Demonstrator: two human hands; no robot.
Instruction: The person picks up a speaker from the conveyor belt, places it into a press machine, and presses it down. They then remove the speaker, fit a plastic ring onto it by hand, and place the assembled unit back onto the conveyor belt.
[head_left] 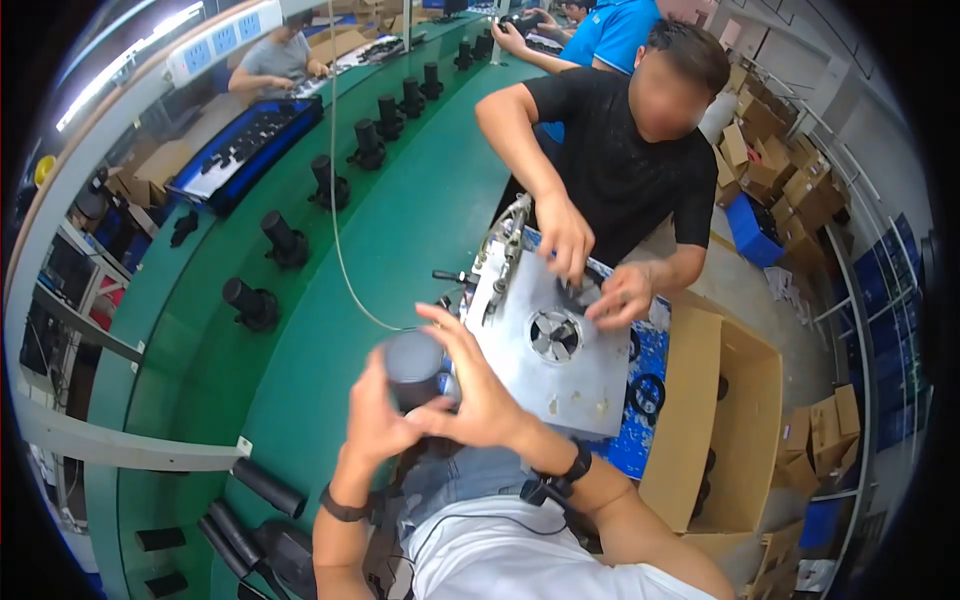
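Dark cylinder (412, 358) held up before person's torso, between hands. Left hand (376, 415) curled round its left side, gripping. Right hand (482, 395) in wide curve at its right; cannot tell if it grips. Green surface (300, 400) behind, black flanged cylinders (285, 240) standing in row, black tubes (268, 488) lying lower left. Right: metal plate (515, 375), co-worker's hands (565, 240) above. Farther right: open cardboard box (685, 400), blue bin (755, 228), heaped cartons (815, 190).

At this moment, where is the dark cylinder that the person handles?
In the head view, the dark cylinder is left of centre, between the left hand and right hand, left of the metal plate.
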